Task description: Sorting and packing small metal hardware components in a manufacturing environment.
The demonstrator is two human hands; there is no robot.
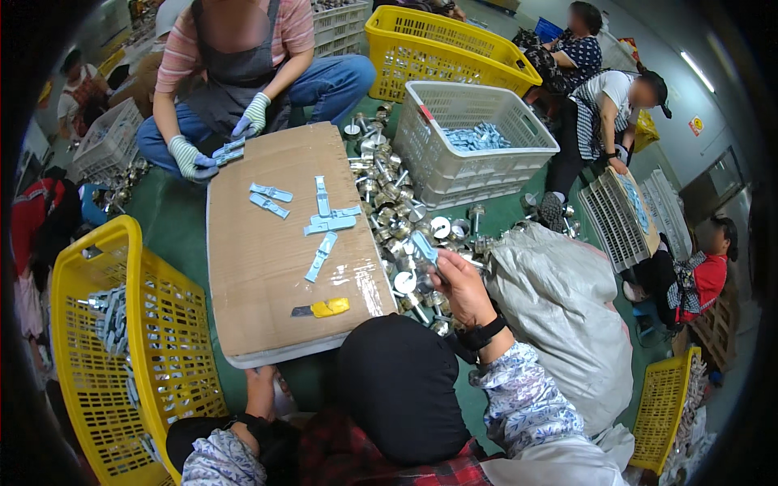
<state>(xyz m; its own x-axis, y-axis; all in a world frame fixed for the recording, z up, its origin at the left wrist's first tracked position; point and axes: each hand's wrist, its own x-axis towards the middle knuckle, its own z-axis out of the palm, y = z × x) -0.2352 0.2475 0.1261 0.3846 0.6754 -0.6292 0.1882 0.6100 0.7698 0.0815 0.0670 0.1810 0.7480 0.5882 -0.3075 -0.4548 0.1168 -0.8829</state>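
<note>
My right hand is raised over a pile of shiny metal caster parts and grips a small metal part with a blue-filmed bracket. A black watch sits on that wrist. My left hand rests at the near edge of a cardboard-covered board, its fingers hidden under the edge. Several blue-filmed brackets lie loose on the board, and a yellow utility knife lies near its front edge.
A person opposite in striped gloves holds brackets at the board's far edge. A white basket of blue pieces stands behind the pile. Yellow baskets, a grey sack and seated people surround me.
</note>
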